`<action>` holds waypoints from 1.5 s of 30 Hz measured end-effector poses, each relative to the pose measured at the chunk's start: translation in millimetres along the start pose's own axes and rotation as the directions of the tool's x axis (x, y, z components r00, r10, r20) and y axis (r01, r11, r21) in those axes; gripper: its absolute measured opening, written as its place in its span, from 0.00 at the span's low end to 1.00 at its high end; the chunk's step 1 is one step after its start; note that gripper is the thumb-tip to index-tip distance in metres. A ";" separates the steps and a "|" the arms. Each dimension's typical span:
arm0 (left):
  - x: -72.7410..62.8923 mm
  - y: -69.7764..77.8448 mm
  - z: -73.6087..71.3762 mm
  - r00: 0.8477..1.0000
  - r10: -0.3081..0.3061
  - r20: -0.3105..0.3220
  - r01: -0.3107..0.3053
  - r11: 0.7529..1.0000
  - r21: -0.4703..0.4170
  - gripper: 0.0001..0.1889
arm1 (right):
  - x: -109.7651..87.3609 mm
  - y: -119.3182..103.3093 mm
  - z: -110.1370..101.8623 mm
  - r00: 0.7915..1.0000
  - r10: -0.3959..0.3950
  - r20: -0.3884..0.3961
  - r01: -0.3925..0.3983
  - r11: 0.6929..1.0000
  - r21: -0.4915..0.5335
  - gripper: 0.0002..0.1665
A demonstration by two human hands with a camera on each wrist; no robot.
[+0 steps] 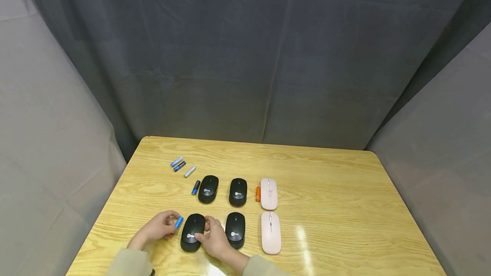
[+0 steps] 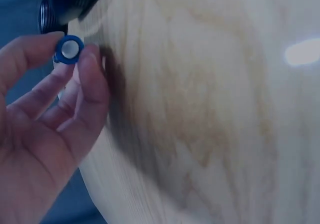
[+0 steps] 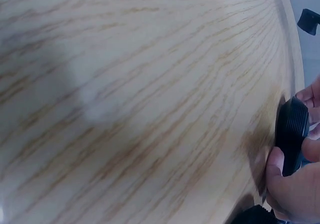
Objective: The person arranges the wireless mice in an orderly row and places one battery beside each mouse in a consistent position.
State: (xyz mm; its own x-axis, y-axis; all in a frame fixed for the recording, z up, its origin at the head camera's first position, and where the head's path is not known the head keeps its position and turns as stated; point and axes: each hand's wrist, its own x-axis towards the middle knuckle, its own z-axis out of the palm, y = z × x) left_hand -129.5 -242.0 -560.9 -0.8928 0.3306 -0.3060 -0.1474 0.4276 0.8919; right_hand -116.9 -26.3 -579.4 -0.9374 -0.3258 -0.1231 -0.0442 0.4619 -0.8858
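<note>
My left hand (image 1: pixel 160 225) pinches a blue battery (image 1: pixel 179 222) between thumb and fingertips, just left of the front-left black mouse (image 1: pixel 193 227). One round end of the battery (image 2: pixel 69 49) faces the camera in the left wrist view. My right hand (image 1: pixel 215 240) grips that same mouse by its right side, thumb near its front edge. In the right wrist view the mouse (image 3: pixel 291 124) shows its ribbed side, with fingers of both hands around it. Its underside is hidden in the head view.
Behind stand two more black mice (image 1: pixel 208 189) and a pale pink mouse (image 1: pixel 269 194) with an orange battery (image 1: pixel 258 194) beside it. Right of my hand are another black mouse (image 1: pixel 235 230) and pink mouse (image 1: pixel 270 233). Several batteries (image 1: pixel 179 166) lie at the back left.
</note>
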 end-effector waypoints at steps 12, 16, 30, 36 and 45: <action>-0.7 8.5 23.0 0.986 -0.031 -0.163 0.054 0.989 0.137 0.18 | -0.9 -0.6 -1.1 1.000 -0.016 0.000 0.016 1.000 0.006 0.33; 2.1 10.1 27.4 0.978 -0.052 -0.201 0.090 0.978 0.186 0.18 | -1.0 0.4 -0.8 1.000 -0.019 -0.004 0.019 1.000 0.004 0.33; 5.7 8.4 29.2 0.967 -0.027 -0.253 0.096 0.960 0.263 0.17 | -1.1 0.5 -0.1 1.000 -0.026 -0.010 0.026 1.000 0.000 0.33; 5.0 10.1 28.9 0.963 -0.026 -0.268 0.105 0.953 0.285 0.21 | -0.4 1.8 0.5 1.000 -0.012 -0.007 0.012 1.000 -0.009 0.33; 4.7 14.6 27.8 0.961 -0.067 -0.267 0.147 0.946 0.290 0.25 | -1.2 0.0 0.3 1.000 -0.016 -0.017 0.016 1.000 -0.005 0.33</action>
State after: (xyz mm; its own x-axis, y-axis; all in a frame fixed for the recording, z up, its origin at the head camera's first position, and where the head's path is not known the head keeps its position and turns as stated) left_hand -124.1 -210.9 -558.6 -0.9619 0.0645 -0.2656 -0.1469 0.6972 0.7016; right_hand -115.7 -26.1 -579.3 -0.9422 -0.3194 -0.1010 -0.0611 0.4604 -0.8856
